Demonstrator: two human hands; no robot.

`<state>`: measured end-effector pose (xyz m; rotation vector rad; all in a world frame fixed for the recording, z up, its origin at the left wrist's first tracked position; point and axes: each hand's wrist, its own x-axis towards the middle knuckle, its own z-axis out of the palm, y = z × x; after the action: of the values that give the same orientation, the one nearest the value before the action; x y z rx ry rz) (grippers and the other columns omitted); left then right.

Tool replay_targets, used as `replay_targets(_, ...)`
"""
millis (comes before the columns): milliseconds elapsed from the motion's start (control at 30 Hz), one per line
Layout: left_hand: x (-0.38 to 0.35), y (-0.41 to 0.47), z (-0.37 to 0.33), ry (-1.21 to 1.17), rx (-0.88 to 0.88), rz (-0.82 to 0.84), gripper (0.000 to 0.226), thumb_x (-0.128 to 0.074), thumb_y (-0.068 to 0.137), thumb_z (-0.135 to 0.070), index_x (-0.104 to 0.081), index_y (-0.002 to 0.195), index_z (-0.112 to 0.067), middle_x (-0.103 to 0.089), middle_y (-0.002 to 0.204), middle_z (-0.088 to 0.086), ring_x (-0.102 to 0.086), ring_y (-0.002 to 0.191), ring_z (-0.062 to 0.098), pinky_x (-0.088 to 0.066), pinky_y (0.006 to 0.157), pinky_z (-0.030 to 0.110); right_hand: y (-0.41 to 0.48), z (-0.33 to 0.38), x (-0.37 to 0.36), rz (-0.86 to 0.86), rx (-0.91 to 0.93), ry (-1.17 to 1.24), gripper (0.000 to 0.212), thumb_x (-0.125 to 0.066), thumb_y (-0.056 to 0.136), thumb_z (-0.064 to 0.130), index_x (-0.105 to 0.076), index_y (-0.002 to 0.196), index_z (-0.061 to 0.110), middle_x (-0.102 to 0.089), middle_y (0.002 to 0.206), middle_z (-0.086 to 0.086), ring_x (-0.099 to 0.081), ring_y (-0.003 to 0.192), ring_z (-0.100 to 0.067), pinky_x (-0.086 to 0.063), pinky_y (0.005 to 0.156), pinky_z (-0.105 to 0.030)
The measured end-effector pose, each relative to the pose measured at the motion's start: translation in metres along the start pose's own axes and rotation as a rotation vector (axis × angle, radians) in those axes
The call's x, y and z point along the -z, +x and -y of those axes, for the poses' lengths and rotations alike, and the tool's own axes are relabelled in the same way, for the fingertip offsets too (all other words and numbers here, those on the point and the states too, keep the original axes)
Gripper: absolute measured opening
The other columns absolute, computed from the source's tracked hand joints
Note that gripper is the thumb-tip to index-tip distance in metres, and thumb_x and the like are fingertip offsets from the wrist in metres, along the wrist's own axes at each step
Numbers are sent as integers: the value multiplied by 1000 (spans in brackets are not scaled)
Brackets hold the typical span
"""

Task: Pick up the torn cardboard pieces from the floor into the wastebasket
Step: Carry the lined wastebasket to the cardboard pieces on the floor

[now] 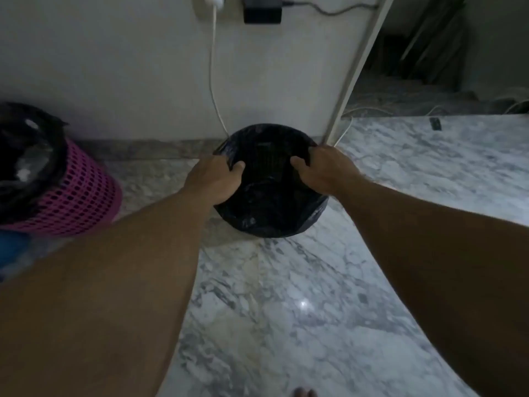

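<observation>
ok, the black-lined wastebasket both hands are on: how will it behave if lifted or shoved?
The wastebasket probably lifts easily: nothing obvious shows inside. Its black liner looks thin and crinkled, so the left hand and right hand may find their grip slips. On the polished marble floor it would likely slide rather than tip.

No text, label, brand, number or sign could be read anywhere; the dim, blurred view showed no lettering on any surface.

Wastebasket [272,222] lined with black bag, on marble floor [286,310], left hand [213,179] and right hand [323,170] gripping opposite sides of rim, thumbs inside, pink mesh basket [77,202] well left of left-hand grip, white cable [213,81] down wall beyond the grips
</observation>
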<state>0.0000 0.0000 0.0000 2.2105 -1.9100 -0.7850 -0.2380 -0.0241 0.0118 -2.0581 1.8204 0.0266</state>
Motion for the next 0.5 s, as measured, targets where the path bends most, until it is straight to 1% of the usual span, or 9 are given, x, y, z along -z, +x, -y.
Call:
replay_targets(67, -13, 9, 7, 58, -1, -47, 55, -42, 101, -53, -56, 131, -8, -59, 126, 20, -56, 114, 40, -48, 87, 42, 6, -9, -16, -17, -39, 20, 67, -36, 102, 56, -54, 133, 0, -54, 136, -25, -54, 124, -40, -45, 96, -44)
replay_targets(100, -25, 17, 12, 64, 8, -61, 57, -43, 101, -52, -50, 138, -8, -55, 136, 22, -52, 123, 41, -47, 95, 46, 11, -17, -29, -28, -49, 34, 68, -37, 102, 54, -48, 140, -1, -50, 142, -25, -50, 129, -40, -43, 102, -44)
replay_targets(200, -51, 35, 23, 73, 41, -67, 71, -41, 102, -50, -26, 156, -7, -36, 156, 21, -33, 141, 41, -36, 112, 53, 19, -34, -57, -65, -73, 58, 66, -39, 105, 45, -36, 148, -5, -41, 148, -26, -40, 137, -41, -34, 110, -44)
replay_targets(300, -69, 52, 34, 109, 49, -80, 79, -36, 102, -51, -9, 160, -5, -19, 165, 17, -18, 150, 39, -23, 120, 53, 25, -48, -79, -93, -96, 71, 64, -41, 105, 38, -30, 150, -6, -37, 149, -28, -36, 137, -43, -31, 110, -47)
replay_targets(367, -79, 56, 41, 99, 77, -59, 79, -36, 104, -50, -3, 161, -5, -9, 168, 14, -12, 152, 38, -20, 122, 52, 28, -56, -95, -88, -123, 122, 67, -42, 105, 37, -24, 154, -4, -33, 152, -28, -36, 138, -44, -33, 111, -49)
replay_targets(433, -89, 57, 48, 51, 90, -64, 78, -38, 105, -45, 1, 161, -8, 0, 170, 10, -13, 152, 40, -22, 121, 51, 29, -62, -109, -102, -154, 202, 69, -41, 105, 35, -15, 159, 3, -26, 158, -23, -36, 140, -43, -35, 111, -51)
replay_targets(500, -97, 55, 52, -27, 87, -98, 75, -40, 106, -37, 4, 162, -12, 6, 170, 7, -20, 150, 40, -25, 120, 46, 29, -65, -118, -126, -174, 304, 68, -40, 105, 30, -7, 162, 12, -23, 161, -18, -38, 141, -40, -38, 109, -50)
